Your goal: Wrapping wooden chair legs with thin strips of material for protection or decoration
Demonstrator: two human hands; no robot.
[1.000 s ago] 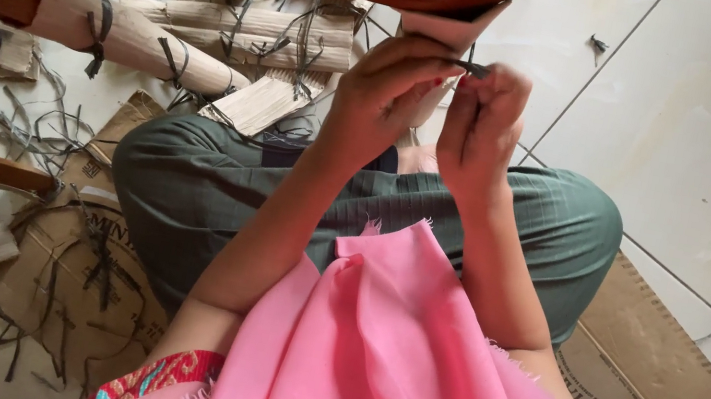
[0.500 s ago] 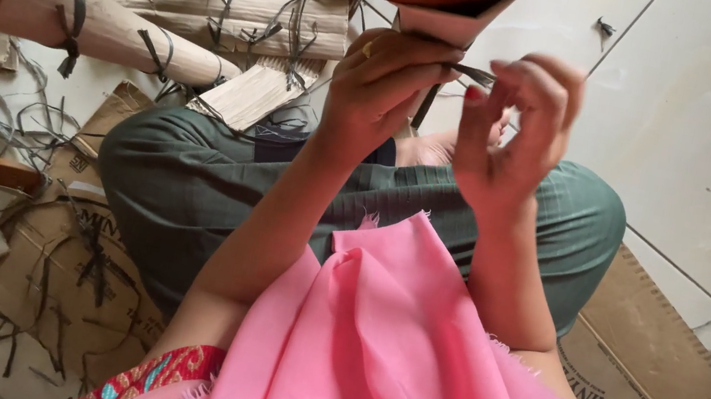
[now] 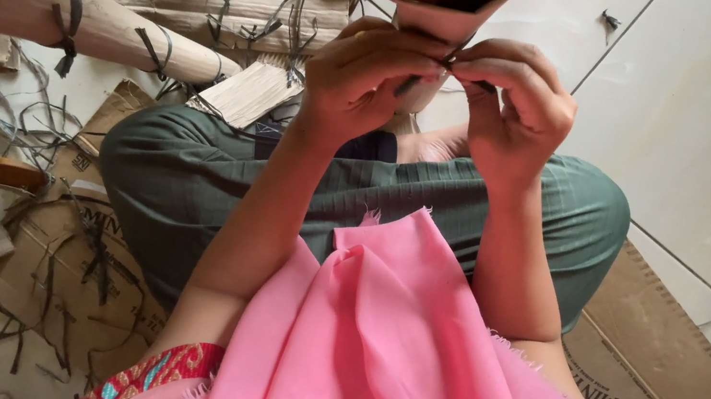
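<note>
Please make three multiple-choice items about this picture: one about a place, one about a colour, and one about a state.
1. Where do the two hands meet?
A. At the paper-wrapped leg under the wooden piece
B. On the flat cardboard
C. On the floor tiles

2. What colour is the cloth over the lap?
A. Green
B. Pink
C. White

3. How are the fingers of both hands?
A. Spread flat
B. Hanging loose
C. Pinched together on a thin dark strip

Answers: 1 A, the left hand and right hand press against the paper-wrapped leg. 2 B, the cloth is pink; the trousers are green. 3 C, the fingers close on the dark strip.
</note>
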